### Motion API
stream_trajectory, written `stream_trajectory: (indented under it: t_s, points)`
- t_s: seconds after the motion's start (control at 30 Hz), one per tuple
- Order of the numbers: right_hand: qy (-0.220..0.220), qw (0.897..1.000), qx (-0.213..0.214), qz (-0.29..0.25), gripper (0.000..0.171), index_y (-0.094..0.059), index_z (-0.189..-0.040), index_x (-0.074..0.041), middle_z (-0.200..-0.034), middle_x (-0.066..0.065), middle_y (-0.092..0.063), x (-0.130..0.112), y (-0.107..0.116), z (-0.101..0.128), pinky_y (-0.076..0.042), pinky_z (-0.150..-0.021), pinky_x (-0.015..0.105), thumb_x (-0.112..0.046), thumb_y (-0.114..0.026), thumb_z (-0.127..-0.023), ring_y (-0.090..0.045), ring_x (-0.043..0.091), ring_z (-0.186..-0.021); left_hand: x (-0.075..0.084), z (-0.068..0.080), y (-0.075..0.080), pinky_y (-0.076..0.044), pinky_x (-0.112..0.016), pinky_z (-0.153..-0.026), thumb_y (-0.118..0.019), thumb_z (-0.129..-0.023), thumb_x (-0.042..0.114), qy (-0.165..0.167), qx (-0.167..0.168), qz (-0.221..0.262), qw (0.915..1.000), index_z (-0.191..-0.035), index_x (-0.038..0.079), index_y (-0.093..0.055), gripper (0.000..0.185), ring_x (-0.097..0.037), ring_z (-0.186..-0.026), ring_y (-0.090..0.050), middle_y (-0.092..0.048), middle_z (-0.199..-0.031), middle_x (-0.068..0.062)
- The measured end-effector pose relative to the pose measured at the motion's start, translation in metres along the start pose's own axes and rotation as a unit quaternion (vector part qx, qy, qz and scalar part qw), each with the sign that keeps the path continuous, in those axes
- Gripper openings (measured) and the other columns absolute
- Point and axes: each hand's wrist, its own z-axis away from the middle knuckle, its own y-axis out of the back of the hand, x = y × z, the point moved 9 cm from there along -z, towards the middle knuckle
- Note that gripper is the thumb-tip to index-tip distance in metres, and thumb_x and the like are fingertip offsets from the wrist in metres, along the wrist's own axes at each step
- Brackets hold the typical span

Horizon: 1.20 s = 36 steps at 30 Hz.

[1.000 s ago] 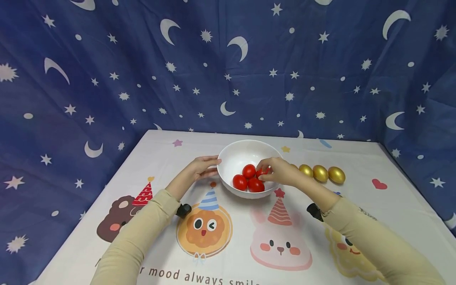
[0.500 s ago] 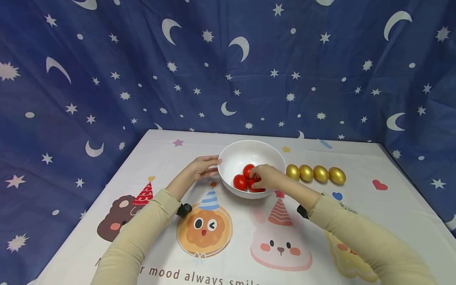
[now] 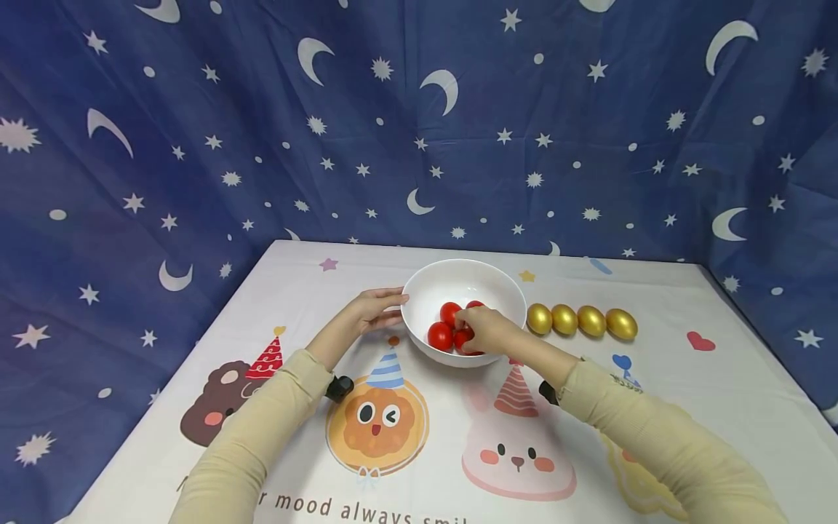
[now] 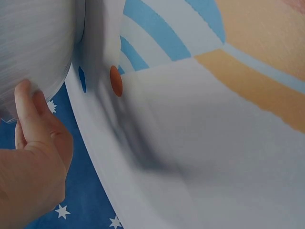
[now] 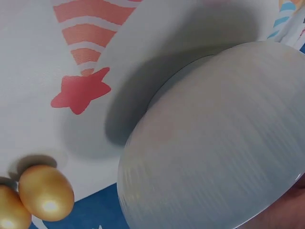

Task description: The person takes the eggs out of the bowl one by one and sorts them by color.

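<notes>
**Clearances and obstructions, counter top**

- White bowl (image 3: 463,291): stands mid-counter; its wall blocks any level approach. Entry from above only.
- Red tomatoes (image 3: 441,335): clustered on the near floor of the bowl; the far part of the bowl floor lies bare.
- Right hand (image 3: 483,329): reaches over the near-right rim and covers part of the cluster.
- Left hand (image 3: 370,311): rests against the bowl's left wall, closing that flank.
- Golden eggs (image 3: 579,321): four in a row just right of the bowl, barring a sideways pass there.
- Counter (image 3: 655,378): flat printed cloth in front of the bowl and eggs, crossed by both forearms.
- Blue starred backdrop (image 3: 419,131): walls in the rear and both sides.
</notes>
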Motion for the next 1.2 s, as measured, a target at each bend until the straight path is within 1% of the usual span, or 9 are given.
stream_trajectory:
  t_s: [0.13, 0.33, 0.43, 0.63, 0.77, 1.0, 1.2]
  points:
    - [0.012, 1.0, -0.001, -0.006, 0.022, -0.064, -0.098, -0.005, -0.09, 0.005, -0.063, 0.0, 0.003, 0.002, -0.057, -0.077, 0.026, -0.007, -0.075, -0.079, -0.053, 0.018, -0.082, 0.0, 0.0, 0.0, -0.061, -0.017, -0.069, -0.061, -0.092, 0.012, 0.0, -0.001, -0.004, 1.0, -0.139, 0.013, -0.048, 0.049, -0.013, -0.082, -0.06, -0.049, -0.136, -0.013]
    - [-0.001, 1.0, -0.006, -0.015, 0.022, -0.064, -0.099, -0.005, -0.09, 0.006, -0.063, 0.001, 0.009, 0.007, -0.058, -0.078, 0.027, -0.006, -0.072, -0.079, -0.054, 0.019, -0.084, 0.001, 0.002, -0.001, -0.061, -0.017, -0.072, -0.061, -0.092, 0.012, -0.001, -0.005, -0.011, 0.9999, -0.14, 0.013, -0.047, 0.05, -0.013, -0.083, -0.061, -0.049, -0.136, -0.014]
    - [-0.004, 1.0, -0.003, -0.016, 0.022, -0.064, -0.1, -0.005, -0.09, 0.006, -0.063, 0.003, 0.013, 0.009, -0.059, -0.078, 0.028, -0.006, -0.071, -0.079, -0.054, 0.02, -0.085, 0.001, 0.003, -0.001, -0.061, -0.017, -0.072, -0.061, -0.092, 0.012, -0.002, -0.007, -0.012, 0.9999, -0.139, 0.012, -0.047, 0.049, -0.012, -0.082, -0.06, -0.05, -0.134, -0.013]
    - [0.008, 1.0, 0.004, -0.015, 0.024, -0.065, -0.103, -0.004, -0.093, 0.007, -0.065, 0.006, 0.018, 0.012, -0.059, -0.081, 0.03, -0.006, -0.07, -0.079, -0.055, 0.021, -0.087, 0.002, 0.003, -0.002, -0.06, -0.016, -0.069, -0.061, -0.092, 0.011, -0.006, -0.008, -0.012, 0.9999, -0.139, 0.012, -0.047, 0.05, -0.01, -0.077, -0.061, -0.053, -0.126, -0.011]
    - [0.015, 0.999, 0.009, -0.027, 0.026, -0.067, -0.104, -0.004, -0.097, 0.008, -0.067, 0.008, 0.02, 0.014, -0.06, -0.084, 0.032, -0.005, -0.07, -0.079, -0.057, 0.021, -0.089, 0.001, 0.003, -0.002, -0.061, -0.017, -0.071, -0.061, -0.092, 0.011, -0.007, -0.008, -0.012, 0.9999, -0.14, 0.011, -0.046, 0.05, -0.01, -0.077, -0.061, -0.052, -0.128, -0.012]
    - [0.027, 0.999, 0.032, -0.034, 0.027, -0.066, -0.104, -0.005, -0.1, 0.013, -0.063, 0.011, 0.029, 0.018, -0.06, -0.085, 0.036, -0.003, -0.069, -0.077, -0.055, 0.024, -0.093, 0.002, 0.002, -0.001, -0.061, -0.016, -0.071, -0.061, -0.092, 0.012, -0.003, -0.008, -0.007, 0.9999, -0.14, 0.012, -0.046, 0.051, -0.011, -0.08, -0.06, -0.049, -0.135, -0.013]
    - [0.002, 0.997, 0.049, -0.058, 0.032, -0.065, -0.109, -0.004, -0.103, 0.014, -0.064, 0.017, 0.037, 0.022, -0.061, -0.085, 0.038, -0.005, -0.072, -0.078, -0.056, 0.027, -0.098, 0.001, 0.003, -0.002, -0.061, -0.016, -0.071, -0.061, -0.092, 0.012, -0.001, -0.009, -0.008, 0.9999, -0.14, 0.013, -0.045, 0.051, -0.011, -0.081, -0.06, -0.047, -0.137, -0.013]
